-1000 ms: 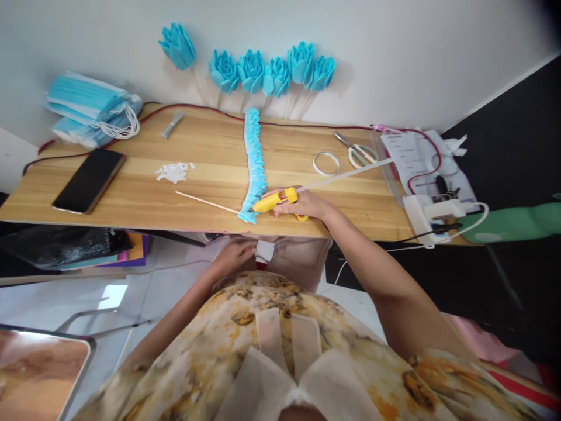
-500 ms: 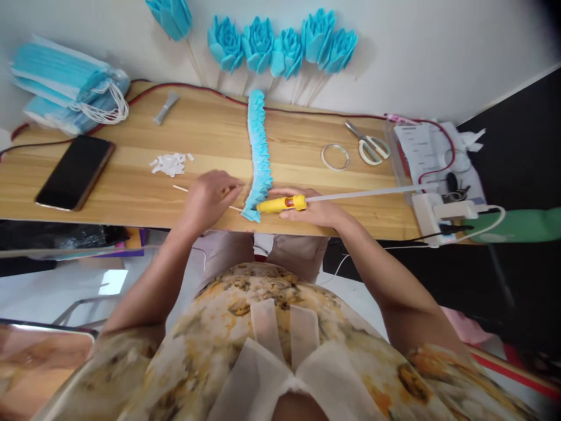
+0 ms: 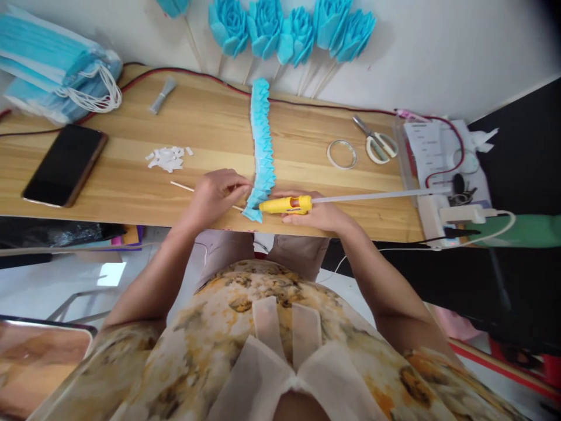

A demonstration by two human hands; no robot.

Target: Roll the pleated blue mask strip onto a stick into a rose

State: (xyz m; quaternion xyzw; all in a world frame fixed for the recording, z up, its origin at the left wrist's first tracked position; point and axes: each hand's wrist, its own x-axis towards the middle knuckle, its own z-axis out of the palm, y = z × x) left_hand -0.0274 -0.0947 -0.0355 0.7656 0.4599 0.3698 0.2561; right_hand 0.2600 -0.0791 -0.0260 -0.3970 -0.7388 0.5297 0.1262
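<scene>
A pleated light-blue strip lies lengthwise on the table, its near end close to the front edge. My right hand is wrapped round a yellow glue gun, whose nozzle points left onto the strip's near end. From the gun's back a long translucent glue stick sticks out to the right. My left hand is closed, thumb and fingertips together at the strip's left edge. A thin wooden stick passes beneath that hand, partly hidden by it.
Blue flowers on sticks lean against the wall. To the left are face masks, a phone, white scraps and a bundle of ties. Scissors, a tape roll and a power strip stand right.
My left hand has shifted right, bringing its fingertips to the strip's edge. The glue gun stays at the strip's near end. The view has shifted slightly.
</scene>
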